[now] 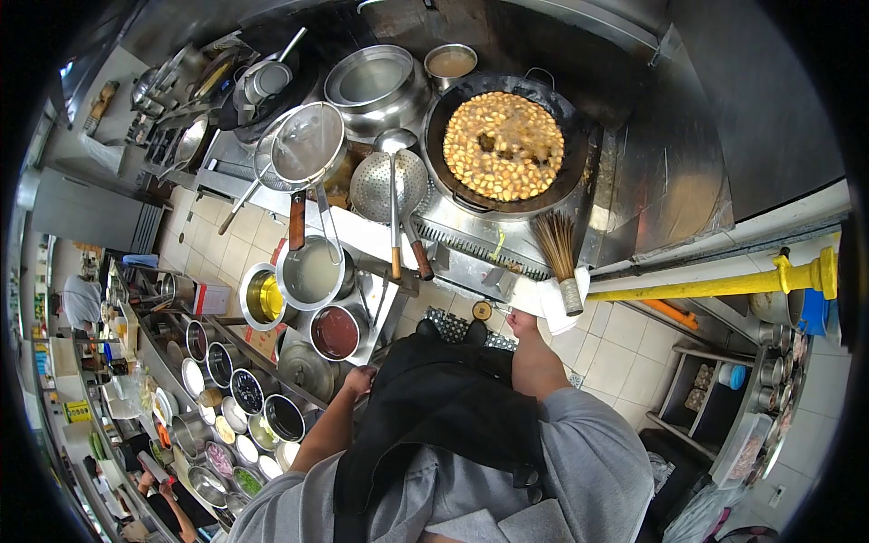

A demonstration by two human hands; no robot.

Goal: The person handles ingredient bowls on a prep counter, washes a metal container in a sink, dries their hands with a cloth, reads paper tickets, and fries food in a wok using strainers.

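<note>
My left hand (360, 380) is low at the left of my apron, fingers curled, beside a lidded metal pot (306, 369) and below a pan of dark red sauce (334, 332). My right hand (521, 324) is closed in front of the stove, next to a white cloth (559, 308); anything inside either hand is hidden. A bamboo brush (557, 249) lies with its handle on the cloth. Behind it, a black wok (579, 154) holds many pale brown pieces (503, 145) in bubbling oil. A perforated skimmer (387, 190) and a ladle (395, 141) lie left of the wok.
Strainers (309, 140) and a large steel pot (371, 80) stand at the left. Yellow oil (267, 299) fills a nearby pot. A yellow pipe (706, 287) runs along the right. Ingredient bowls (246, 391) line the left counter. A person in white (82, 301) is at the far left.
</note>
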